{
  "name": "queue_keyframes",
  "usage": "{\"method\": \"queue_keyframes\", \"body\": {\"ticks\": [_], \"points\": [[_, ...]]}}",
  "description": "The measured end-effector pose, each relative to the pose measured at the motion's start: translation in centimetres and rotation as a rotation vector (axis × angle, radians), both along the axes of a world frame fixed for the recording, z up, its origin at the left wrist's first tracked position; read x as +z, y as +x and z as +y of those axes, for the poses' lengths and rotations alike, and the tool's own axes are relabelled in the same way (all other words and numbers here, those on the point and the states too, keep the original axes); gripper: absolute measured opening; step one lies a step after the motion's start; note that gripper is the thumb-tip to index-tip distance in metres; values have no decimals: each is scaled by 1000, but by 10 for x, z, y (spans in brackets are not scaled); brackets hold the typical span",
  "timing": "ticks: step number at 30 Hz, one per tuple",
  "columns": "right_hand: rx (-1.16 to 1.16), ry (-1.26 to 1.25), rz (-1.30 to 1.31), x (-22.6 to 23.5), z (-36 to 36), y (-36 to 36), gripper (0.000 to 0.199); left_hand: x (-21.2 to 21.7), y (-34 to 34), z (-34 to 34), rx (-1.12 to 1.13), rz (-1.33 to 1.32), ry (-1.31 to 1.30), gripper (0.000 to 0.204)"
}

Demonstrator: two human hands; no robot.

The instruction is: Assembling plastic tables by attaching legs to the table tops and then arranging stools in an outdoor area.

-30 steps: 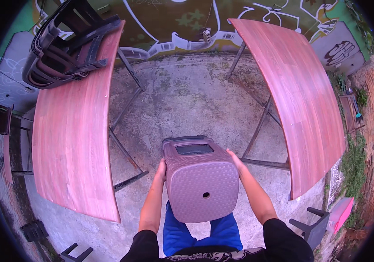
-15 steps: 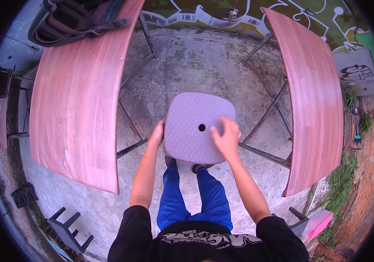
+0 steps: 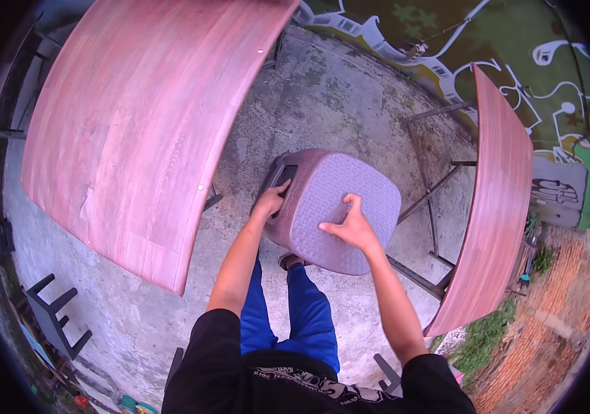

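A purple-grey plastic stool (image 3: 371, 186) with a woven-pattern seat is tilted in front of my legs, its seat facing up and to the right. My left hand (image 3: 271, 201) grips its left side, fingers hooked into the dark side opening. On the middle of the seat, my right hand (image 3: 357, 229) is curled, with thumb and forefinger apart. Its other fingers are bent and mostly hidden, as is the seat's centre hole. Whether the stool's legs touch the floor cannot be seen.
A large wood-topped table (image 3: 136, 138) stands close on the left, and another table (image 3: 491, 221) on the right. A dark upturned stool (image 3: 57, 314) lies at the lower left. The floor (image 3: 350, 103) is worn concrete, meeting a painted wall (image 3: 440, 41) at the back.
The stool has tilted, bringing its left side into view. My left hand has moved into the side opening. My right hand has settled over the seat's middle. The whole view has turned.
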State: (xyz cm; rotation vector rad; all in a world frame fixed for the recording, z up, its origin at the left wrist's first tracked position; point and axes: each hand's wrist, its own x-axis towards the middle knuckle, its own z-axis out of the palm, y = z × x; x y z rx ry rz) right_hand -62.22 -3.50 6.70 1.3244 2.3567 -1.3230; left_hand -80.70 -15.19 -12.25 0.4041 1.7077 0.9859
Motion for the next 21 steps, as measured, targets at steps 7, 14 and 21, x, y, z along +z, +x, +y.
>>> {"method": "queue_keyframes", "body": {"ticks": [7,14,21], "points": [[128,-127,-71,107,-1,-78,83,-40,-55,-59,24,216,-202,51],[-67,-21,-134,266,37,-16,80,248,-32,-9,573,99,269,21],[-358,-45,136,434,-14,74,105,248,-39,-71,182,443,258,18]]}}
